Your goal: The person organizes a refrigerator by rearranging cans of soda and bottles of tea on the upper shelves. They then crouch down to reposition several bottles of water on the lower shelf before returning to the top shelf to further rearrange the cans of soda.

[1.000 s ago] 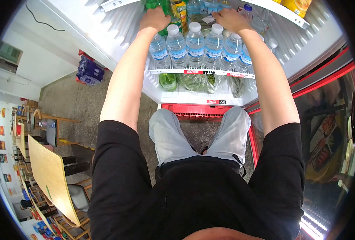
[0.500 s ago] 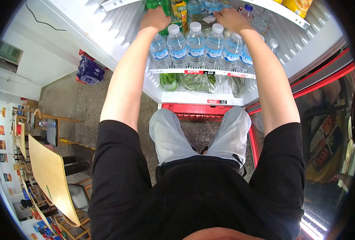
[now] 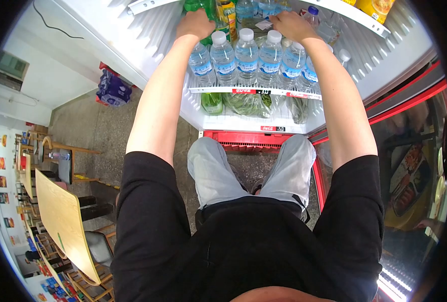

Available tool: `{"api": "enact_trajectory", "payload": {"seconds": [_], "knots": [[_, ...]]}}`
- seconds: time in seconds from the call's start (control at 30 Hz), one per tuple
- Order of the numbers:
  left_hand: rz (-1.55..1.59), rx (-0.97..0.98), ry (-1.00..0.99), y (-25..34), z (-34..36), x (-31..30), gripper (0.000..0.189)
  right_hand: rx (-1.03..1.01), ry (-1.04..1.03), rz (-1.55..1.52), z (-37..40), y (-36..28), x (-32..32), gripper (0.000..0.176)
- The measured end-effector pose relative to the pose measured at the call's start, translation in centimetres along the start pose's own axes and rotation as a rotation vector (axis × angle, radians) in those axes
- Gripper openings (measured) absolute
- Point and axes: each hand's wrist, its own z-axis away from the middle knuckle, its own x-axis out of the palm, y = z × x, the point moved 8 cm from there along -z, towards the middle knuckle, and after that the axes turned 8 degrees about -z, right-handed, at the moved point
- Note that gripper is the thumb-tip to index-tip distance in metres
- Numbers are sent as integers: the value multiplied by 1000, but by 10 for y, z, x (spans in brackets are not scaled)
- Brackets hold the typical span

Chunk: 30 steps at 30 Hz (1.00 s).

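Observation:
Inside the fridge, my left hand (image 3: 195, 25) is at the back left of the upper shelf, beside green bottles (image 3: 207, 7). Its fingers curl away from me, so what they grip is hidden. My right hand (image 3: 294, 26) reaches over the front bottles on the right. Its fingers bend inward near a dark, clear-wrapped pack (image 3: 253, 23) with a white label, and I cannot make out what is in them. Below and between my hands, a front row of water bottles (image 3: 246, 58) with white caps and blue labels stands upright.
Bagged green vegetables (image 3: 251, 104) and a green bottle (image 3: 212, 103) sit on the lower level. A shelf edge (image 3: 344, 12) crosses above my right hand. The fridge's glass door (image 3: 409, 166) stands open at the right. A wooden table (image 3: 64, 221) is at the left.

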Motion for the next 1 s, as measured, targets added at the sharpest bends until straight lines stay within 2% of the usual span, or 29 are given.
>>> {"api": "enact_trajectory", "payload": {"seconds": [0.53, 0.63, 0.73, 0.83, 1.0], "knots": [[-6, -5, 3, 0, -1, 1, 47, -8, 7, -11, 8, -8, -9, 47], [-12, -4, 5, 0, -1, 1, 47, -52, 55, 40, 4, -6, -5, 32], [-4, -2, -6, 0, -1, 1, 47, -53, 57, 33, 3, -4, -4, 32], [5, 0, -15, -1, -3, 3, 48, -10, 19, -34, 9, -9, -11, 46], [11, -3, -10, -2, -2, 4, 49, -63, 27, 27, 1, -3, -1, 45]]}}
